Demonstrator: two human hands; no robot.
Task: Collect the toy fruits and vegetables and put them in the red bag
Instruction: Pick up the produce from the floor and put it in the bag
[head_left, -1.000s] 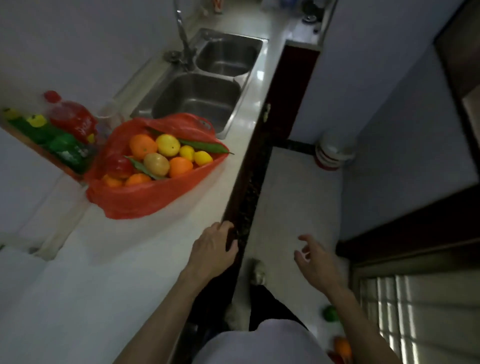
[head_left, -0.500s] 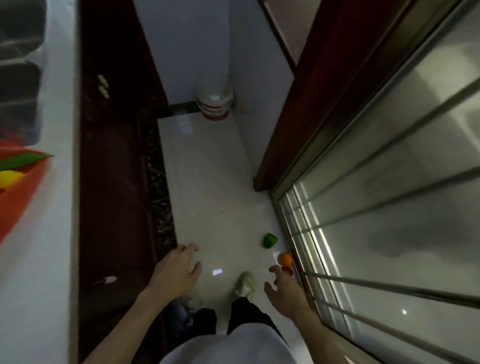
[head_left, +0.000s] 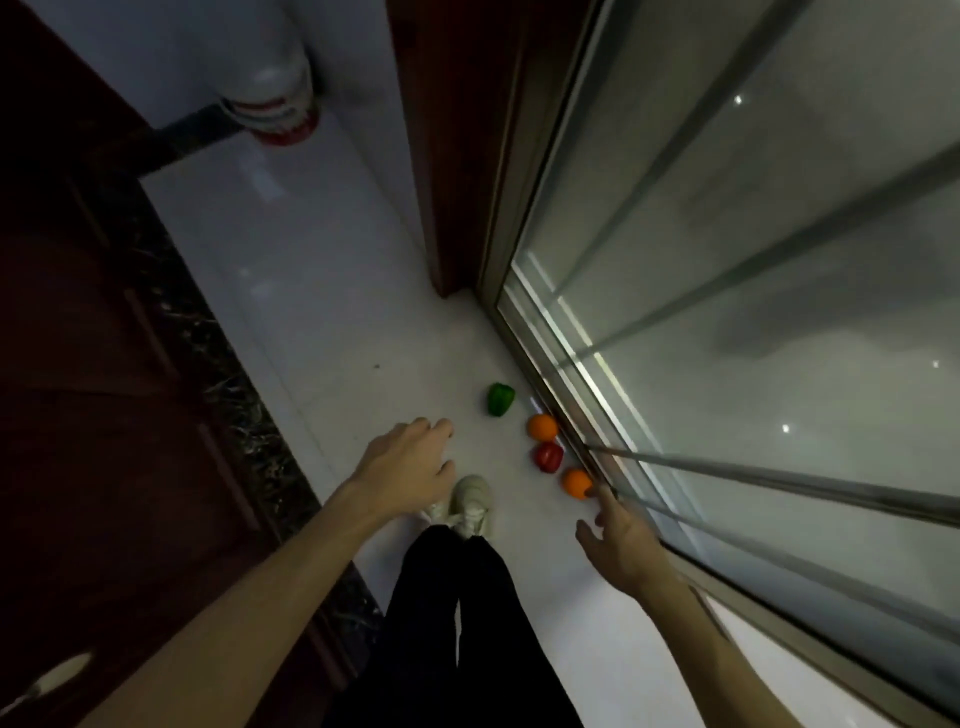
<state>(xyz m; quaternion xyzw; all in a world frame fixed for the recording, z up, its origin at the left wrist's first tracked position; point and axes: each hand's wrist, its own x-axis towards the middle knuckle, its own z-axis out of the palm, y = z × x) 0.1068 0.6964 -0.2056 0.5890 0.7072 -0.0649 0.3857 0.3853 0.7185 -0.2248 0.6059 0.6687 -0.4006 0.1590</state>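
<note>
Several toy pieces lie on the white floor along the sliding door's track: a green pepper (head_left: 500, 399), an orange (head_left: 543, 427), a red pepper (head_left: 548, 456) and a second orange (head_left: 575, 482). My right hand (head_left: 621, 540) hangs over the floor with fingers loosely spread, its fingertips just short of the second orange, holding nothing. My left hand (head_left: 408, 465) hovers with relaxed fingers left of the green pepper, also empty. The red bag is out of view.
A glass sliding door with a metal frame (head_left: 566, 426) runs along the right. Dark wooden cabinets (head_left: 104, 389) line the left. A white and red bucket (head_left: 275, 98) stands at the far end. My shoe (head_left: 470, 501) and dark trousers are below.
My view has swung from the counter with the red bag down to the floor. Both hands have dropped toward the toys by the door track, and more toys have come into sight.
</note>
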